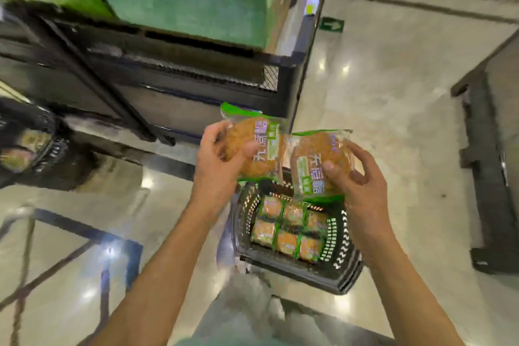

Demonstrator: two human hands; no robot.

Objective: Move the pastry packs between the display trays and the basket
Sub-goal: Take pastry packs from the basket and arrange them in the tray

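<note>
Two pastry packs are held up side by side just above the basket, each a round golden-brown crumbly pastry sealed in clear plastic with green edges and a label of large printed characters. The left pack (pixel 254 146) is gripped by the left hand (pixel 222 160), thumb pressed on the front and fingers curled behind; the right pack (pixel 314 166) is clamped the same way by the right hand (pixel 356 177), thumb on the label, fingers wrapped round the far edge. The two packs are nearly touching at their inner edges. Right below them, at 6 o'clock, a dark slotted basket (pixel 341 270) sits on the glossy pale floor (pixel 393 121), and six more packs (pixel 289 230) of the same kind are laid flat inside in two rows of three. At about 11 o'clock from the packs a dark display stand (pixel 168 76) is seen, topped with a green tray or box (pixel 182 5), all pretty blurry. Way over at 9 o'clock another dark basket (pixel 31 146) with something in it can be made out, too smeared to tell what. At 3 o'clock a dark pallet-like base (pixel 488 177) is set on the floor.
</note>
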